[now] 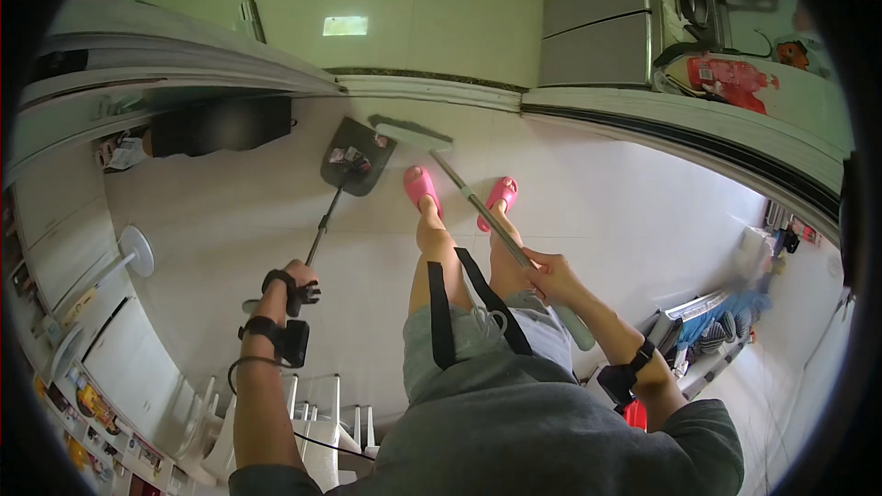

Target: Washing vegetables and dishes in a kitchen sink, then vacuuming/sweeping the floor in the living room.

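My left hand grips the thin handle of a long-handled dustpan, whose dark pan lies on the floor ahead of my feet. Several crumpled scraps of litter sit in the pan. In my right hand is the metal pole of a broom, its lower grip running past my wrist. The broom's wide pale head with dark bristles rests on the floor, its left end at the pan's upper right edge. Pink slippers are on my feet, one on each side of the pole.
A raised door track crosses the floor just beyond the broom head. Beyond it stands a grey cabinet. To the left are a black box and a white fan-like stand. White stools stand behind my left arm; a loaded shoe rack is at right.
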A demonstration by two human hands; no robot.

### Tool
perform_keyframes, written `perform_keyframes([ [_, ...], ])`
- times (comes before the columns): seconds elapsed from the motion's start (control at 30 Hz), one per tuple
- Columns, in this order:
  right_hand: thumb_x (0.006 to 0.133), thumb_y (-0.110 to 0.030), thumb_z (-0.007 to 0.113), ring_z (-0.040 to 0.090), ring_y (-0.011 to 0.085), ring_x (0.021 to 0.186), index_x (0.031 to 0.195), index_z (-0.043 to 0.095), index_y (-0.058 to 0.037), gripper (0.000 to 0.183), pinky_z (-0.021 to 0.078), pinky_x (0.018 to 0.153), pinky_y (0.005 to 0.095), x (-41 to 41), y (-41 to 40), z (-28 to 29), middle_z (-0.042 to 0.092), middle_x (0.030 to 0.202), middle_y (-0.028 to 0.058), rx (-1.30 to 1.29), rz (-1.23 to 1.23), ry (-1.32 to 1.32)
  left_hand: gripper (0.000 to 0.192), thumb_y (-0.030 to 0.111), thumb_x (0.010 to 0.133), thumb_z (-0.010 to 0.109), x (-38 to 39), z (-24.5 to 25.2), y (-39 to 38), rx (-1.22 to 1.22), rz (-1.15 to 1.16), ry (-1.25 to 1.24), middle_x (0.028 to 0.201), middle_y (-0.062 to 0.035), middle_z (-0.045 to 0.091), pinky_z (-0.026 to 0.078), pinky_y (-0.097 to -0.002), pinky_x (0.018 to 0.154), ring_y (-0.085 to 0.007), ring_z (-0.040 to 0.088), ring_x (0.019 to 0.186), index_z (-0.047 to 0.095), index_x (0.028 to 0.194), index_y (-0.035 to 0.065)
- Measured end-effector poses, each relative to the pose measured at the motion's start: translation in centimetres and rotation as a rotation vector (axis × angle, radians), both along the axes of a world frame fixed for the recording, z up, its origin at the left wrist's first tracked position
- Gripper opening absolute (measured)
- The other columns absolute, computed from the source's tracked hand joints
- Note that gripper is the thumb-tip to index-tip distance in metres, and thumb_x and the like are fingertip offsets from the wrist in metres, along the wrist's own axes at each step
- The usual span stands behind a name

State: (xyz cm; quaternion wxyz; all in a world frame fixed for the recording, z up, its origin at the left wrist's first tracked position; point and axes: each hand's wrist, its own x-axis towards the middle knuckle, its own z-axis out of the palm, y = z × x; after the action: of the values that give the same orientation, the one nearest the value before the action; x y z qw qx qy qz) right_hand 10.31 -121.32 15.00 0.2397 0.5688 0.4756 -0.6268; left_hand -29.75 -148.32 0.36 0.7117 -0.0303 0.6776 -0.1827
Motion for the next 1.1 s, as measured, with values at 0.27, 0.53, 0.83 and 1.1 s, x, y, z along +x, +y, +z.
perform_keyframes([
  [0.27,0.08,-0.009,0.056,0.046,0.0085,0.041,0.131,0.042,-0.0032,0.054,0.0417,0.038,0.0256,4.8,1.8,2.3,0.051,0.057,0.0022,0.212,-0.301,-0.117,0.031,0.023,0.071,0.065,7.3,1.5,-6.7,0.625,-0.136,0.289,0.073,-0.0209,0.06,0.048,-0.0442,0.063,-0.0383,0.06,0.071,0.052,0.084,-0.0021],
  [0.53,0.078,-0.01,0.059,0.049,0.0101,0.046,0.134,0.04,-0.007,0.058,0.0438,0.042,0.0268,4.0,4.9,5.0,0.054,0.061,0.0042,0.285,-0.483,-0.07,0.032,0.023,0.073,0.068,9.5,8.4,6.7,0.895,-0.023,0.546,0.074,-0.0193,0.059,0.046,-0.0434,0.064,-0.0386,0.057,0.072,0.051,0.087,-0.0008],
  [0.83,0.078,-0.007,0.061,0.049,0.0102,0.045,0.134,0.039,-0.0046,0.06,0.0438,0.042,0.0258,1.9,16.6,4.0,0.056,0.062,0.0049,0.25,-0.667,0.122,0.035,0.035,0.081,0.061,0.5,10.5,43.0,1.046,-0.412,0.982,0.073,-0.0181,0.063,0.046,-0.0478,0.063,-0.0382,0.062,0.072,0.052,0.098,0.0066],
  [1.1,0.08,-0.007,0.061,0.051,0.0108,0.049,0.133,0.04,-0.0032,0.057,0.0421,0.045,0.0257,1.4,29.0,3.0,0.057,0.063,0.0057,0.141,-0.702,0.15,0.025,0.034,0.092,0.042,-6.7,11.6,74.2,1.031,-0.747,1.102,0.074,-0.0127,0.065,0.04,-0.0453,0.07,-0.0318,0.063,0.072,0.048,0.098,0.0105],
])
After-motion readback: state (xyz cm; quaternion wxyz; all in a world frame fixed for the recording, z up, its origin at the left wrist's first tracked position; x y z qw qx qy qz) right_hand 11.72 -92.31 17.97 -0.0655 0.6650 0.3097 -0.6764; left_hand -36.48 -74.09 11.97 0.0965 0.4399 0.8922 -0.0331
